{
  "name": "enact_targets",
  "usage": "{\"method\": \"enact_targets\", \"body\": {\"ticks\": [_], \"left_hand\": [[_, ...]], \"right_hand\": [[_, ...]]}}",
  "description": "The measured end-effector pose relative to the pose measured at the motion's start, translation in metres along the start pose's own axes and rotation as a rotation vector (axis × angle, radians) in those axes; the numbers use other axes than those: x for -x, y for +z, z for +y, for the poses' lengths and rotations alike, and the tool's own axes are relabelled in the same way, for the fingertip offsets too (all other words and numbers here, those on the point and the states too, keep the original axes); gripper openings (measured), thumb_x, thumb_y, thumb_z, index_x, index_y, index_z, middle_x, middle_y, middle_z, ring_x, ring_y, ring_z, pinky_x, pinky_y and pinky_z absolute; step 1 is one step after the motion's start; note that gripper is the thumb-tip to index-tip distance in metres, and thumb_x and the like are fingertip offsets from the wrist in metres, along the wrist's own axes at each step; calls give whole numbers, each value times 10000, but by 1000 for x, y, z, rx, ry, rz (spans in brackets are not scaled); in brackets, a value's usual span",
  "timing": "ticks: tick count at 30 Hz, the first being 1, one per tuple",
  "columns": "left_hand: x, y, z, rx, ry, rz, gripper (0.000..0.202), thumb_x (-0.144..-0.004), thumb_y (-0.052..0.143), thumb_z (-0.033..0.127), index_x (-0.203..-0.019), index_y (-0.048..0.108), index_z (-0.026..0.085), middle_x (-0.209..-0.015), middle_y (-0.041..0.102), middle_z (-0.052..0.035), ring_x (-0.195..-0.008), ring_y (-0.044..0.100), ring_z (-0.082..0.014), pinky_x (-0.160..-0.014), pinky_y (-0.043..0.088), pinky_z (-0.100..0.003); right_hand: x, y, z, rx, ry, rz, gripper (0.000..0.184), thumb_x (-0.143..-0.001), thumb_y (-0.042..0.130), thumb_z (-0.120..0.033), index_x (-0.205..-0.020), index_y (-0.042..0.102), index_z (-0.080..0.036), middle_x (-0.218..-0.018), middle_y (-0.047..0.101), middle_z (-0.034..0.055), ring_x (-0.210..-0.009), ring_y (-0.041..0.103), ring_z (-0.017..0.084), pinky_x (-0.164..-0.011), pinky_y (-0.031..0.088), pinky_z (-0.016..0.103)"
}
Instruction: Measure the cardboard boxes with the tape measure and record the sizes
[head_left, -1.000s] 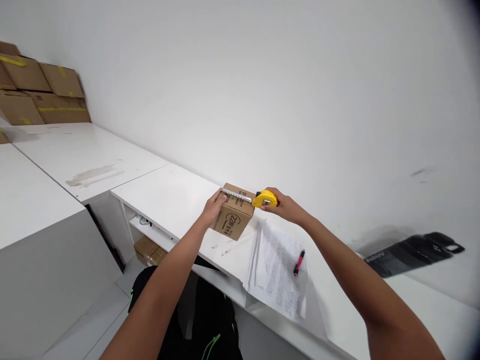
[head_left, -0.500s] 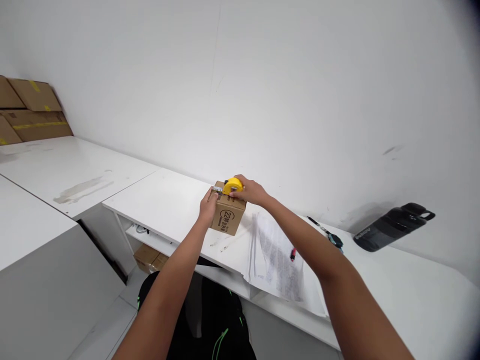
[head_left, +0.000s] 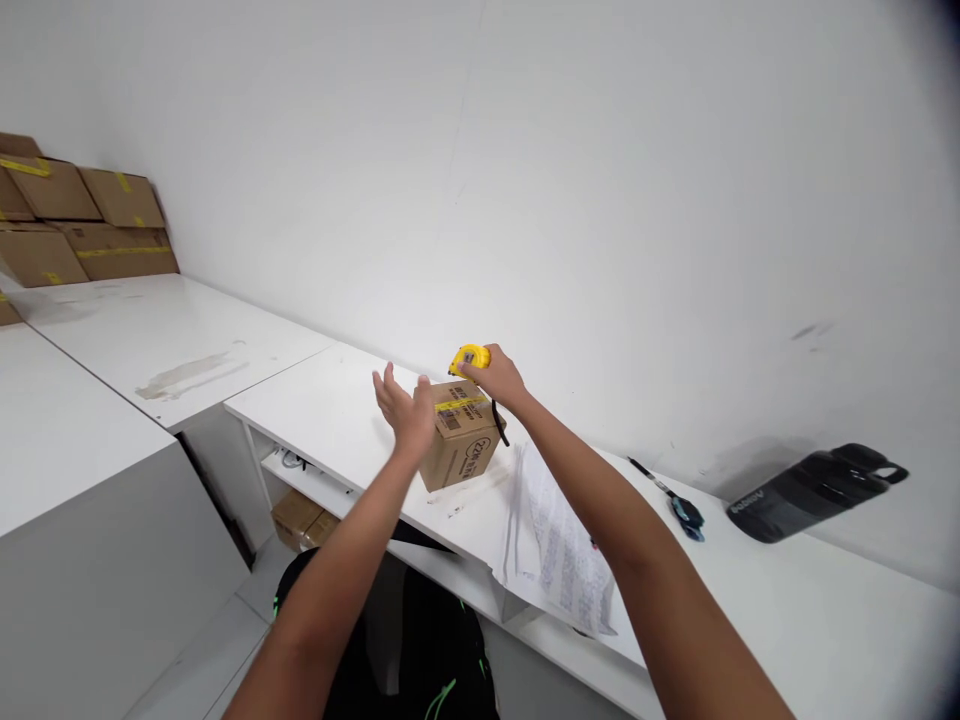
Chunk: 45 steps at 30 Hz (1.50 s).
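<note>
A small brown cardboard box (head_left: 466, 455) with dark printing and a strip of yellow tape (head_left: 459, 403) across its top stands on the white counter. My right hand (head_left: 501, 376) grips a yellow tape measure (head_left: 469, 358) just above the far edge of the box. From that hand a black strap (head_left: 500, 424) hangs down by the box's right side. At the box's left side is my left hand (head_left: 406, 408), fingers spread and holding nothing; whether it touches the cardboard I cannot tell.
Printed papers (head_left: 559, 550) lie right of the box. Beyond them are a dark teal object with a strap (head_left: 686, 515) and a black bottle (head_left: 817, 490) on its side. Cardboard boxes (head_left: 124, 225) are stacked at the far left. A shelf (head_left: 315, 480) runs under the counter (head_left: 337, 400).
My left hand has let go at the box's top and spread its fingers. The tape measure has lifted off the box in my right hand, and its blade no longer shows. The view has shifted slightly.
</note>
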<state>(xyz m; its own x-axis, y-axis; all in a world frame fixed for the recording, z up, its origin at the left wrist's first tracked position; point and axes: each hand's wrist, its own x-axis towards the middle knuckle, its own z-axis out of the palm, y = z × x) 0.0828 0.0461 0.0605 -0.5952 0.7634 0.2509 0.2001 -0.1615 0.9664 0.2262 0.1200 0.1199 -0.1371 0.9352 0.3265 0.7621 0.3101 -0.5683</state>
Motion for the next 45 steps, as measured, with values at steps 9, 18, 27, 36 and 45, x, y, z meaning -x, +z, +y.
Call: {"method": "enact_targets", "body": {"ticks": [9, 18, 27, 36, 45], "left_hand": [[-37, 7, -55, 209, -140, -337, 354, -796, 588, 489, -910, 608, 154, -887, 648, -65, -784, 603, -188, -738, 486, -324], [-40, 15, -70, 217, -138, -294, 290, -787, 629, 480, -885, 623, 207, -871, 666, -41, -838, 604, -202, -773, 459, -320], [-38, 19, -78, 217, -139, -299, 276, -814, 611, 478, -907, 619, 218, -905, 670, -46, -885, 603, -217, -802, 449, -329], [-39, 17, -79, 261, -144, -285, 262, -804, 622, 468, -890, 623, 221, -879, 662, -42, -866, 604, -214, -790, 461, -331], [-36, 6, -69, 303, -150, -304, 275, -796, 611, 459, -871, 610, 195, -872, 662, -53, -807, 607, -200, -727, 479, -316]], "right_hand": [[8, 28, -31, 320, -31, -58, 447, -850, 506, -539, -1141, 442, -206, -962, 688, 103, -823, 637, 267, -617, 405, 304], [74, -8, -20, 466, -20, -134, 492, -873, 456, -574, -1201, 409, -210, -858, 689, 61, -721, 642, 245, -529, 335, 273], [129, -25, -17, 572, 64, -137, 525, -900, 425, -558, -1284, 364, -206, -807, 695, 58, -701, 652, 254, -521, 306, 270], [132, -20, -18, 568, 105, -116, 529, -896, 420, -559, -1283, 368, -200, -825, 707, 73, -711, 664, 265, -535, 316, 274], [134, -13, -21, 531, 80, -66, 500, -895, 436, -553, -1266, 386, -222, -825, 707, 55, -712, 667, 247, -530, 301, 265]]}}
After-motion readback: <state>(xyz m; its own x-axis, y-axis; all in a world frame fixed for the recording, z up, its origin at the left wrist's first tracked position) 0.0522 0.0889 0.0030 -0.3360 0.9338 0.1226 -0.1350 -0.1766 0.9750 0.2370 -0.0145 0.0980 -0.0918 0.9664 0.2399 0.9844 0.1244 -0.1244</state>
